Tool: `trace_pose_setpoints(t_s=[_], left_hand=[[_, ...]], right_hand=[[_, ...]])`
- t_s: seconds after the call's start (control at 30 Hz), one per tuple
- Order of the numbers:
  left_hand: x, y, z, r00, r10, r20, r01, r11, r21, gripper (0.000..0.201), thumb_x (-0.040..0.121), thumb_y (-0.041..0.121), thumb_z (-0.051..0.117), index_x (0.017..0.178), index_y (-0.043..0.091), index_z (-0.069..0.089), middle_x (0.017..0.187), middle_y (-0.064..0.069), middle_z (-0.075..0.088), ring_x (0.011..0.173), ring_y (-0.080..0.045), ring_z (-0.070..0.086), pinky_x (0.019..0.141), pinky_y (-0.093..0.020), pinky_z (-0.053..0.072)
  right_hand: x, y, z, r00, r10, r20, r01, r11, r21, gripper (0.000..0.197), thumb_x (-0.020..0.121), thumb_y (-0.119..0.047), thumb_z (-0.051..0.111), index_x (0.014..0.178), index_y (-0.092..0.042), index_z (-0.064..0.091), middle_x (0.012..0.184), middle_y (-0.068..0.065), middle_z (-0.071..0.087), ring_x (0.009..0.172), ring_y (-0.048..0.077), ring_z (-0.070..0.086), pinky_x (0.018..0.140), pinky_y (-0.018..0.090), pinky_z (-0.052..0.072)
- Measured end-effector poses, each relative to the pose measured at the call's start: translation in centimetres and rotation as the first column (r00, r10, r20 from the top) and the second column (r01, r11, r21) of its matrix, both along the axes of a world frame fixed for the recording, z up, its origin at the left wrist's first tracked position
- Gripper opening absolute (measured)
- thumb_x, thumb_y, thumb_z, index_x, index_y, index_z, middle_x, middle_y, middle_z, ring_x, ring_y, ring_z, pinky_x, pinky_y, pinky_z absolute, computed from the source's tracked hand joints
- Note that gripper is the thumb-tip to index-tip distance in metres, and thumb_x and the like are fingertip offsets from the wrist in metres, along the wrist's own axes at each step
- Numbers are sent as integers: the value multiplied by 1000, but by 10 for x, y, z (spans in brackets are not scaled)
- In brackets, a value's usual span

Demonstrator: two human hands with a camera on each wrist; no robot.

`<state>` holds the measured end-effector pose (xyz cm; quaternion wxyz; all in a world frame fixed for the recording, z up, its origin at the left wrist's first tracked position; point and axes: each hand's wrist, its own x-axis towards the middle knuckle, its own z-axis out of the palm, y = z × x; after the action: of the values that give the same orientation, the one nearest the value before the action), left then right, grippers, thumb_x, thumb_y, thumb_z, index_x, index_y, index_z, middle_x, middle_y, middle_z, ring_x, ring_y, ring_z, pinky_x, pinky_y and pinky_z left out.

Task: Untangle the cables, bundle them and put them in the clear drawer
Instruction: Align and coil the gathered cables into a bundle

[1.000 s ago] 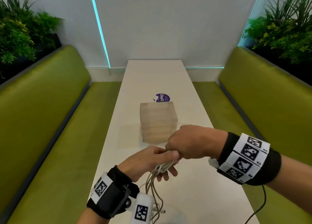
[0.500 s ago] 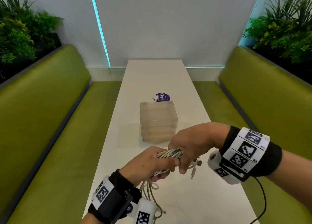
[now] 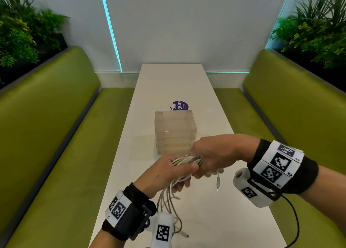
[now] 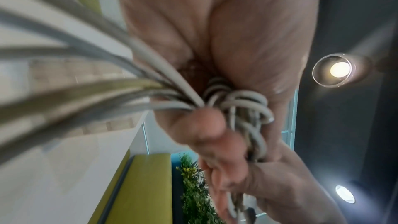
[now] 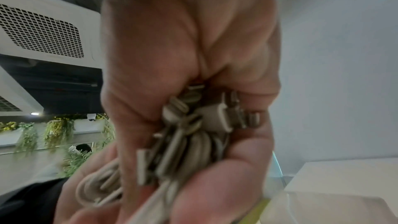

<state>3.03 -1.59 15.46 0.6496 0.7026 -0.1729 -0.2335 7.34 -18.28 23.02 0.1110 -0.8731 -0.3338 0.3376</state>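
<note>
A bundle of white cables [image 3: 184, 161] is held between both hands above the white table [image 3: 206, 210]. My left hand [image 3: 174, 171] grips the bundle from the left, thumb on top. My right hand [image 3: 209, 159] closes around the wound end with the plugs [image 5: 217, 117]. Loose cable loops [image 3: 168, 201] hang below the left hand, and one plug [image 3: 217, 182] dangles under the right hand. In the left wrist view the cable coils [image 4: 241, 106] sit between my fingers. The clear drawer unit [image 3: 175, 131] stands just beyond the hands, its drawers closed.
A purple round sticker [image 3: 180, 105] lies on the table behind the drawer unit. Green benches [image 3: 56, 135] run along both sides of the table. Plants [image 3: 314, 27] stand behind the benches. A black wire [image 3: 294, 219] trails from my right wrist.
My right hand has circled around the bundle, from over it to its right end, winding cable round it. The dangling plugs have shifted under the right hand. The left hand stays gripping.
</note>
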Motion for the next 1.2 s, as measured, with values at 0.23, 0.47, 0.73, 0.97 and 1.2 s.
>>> trace_pose_setpoints(t_s=[0.23,0.47,0.73,0.97,1.2], left_hand=[[0,5,-26,974,224,-19,-223,948,-226,53,83,61,55,102,12,61,62,-4,58,75,-30,69,77,-35,52],[3,0,-37,969,207,-136,-245,885,-396,88,64,84,52,102,5,62,65,-2,56,57,-15,51,57,-23,41],[14,3,-11,908,361,212,-298,913,-277,51,91,57,43,112,14,60,81,0,70,78,-17,66,73,-30,53],[5,-5,-15,902,426,66,-392,874,-288,37,96,38,39,75,9,47,55,5,37,51,-14,39,52,-24,37],[15,-17,1,720,667,-193,-664,580,-472,28,102,14,35,106,2,60,98,-12,68,92,-21,62,86,-31,53]], right_hand=[[20,-11,25,960,-147,238,133,988,73,10,89,-23,61,84,-16,61,70,-2,64,58,13,57,53,23,49],[26,-9,35,922,-246,301,195,962,189,15,90,-25,62,76,-23,56,69,-4,63,55,9,55,51,21,44],[26,-5,40,937,-204,285,166,974,152,14,89,-22,62,75,-23,58,67,-6,63,52,7,53,48,18,43],[24,-6,32,926,-272,262,205,945,257,16,89,-25,63,74,-23,58,64,-7,62,49,0,52,49,14,43],[2,21,-22,870,-419,261,284,857,429,16,93,-31,55,95,-17,63,86,0,67,75,19,58,68,32,48]])
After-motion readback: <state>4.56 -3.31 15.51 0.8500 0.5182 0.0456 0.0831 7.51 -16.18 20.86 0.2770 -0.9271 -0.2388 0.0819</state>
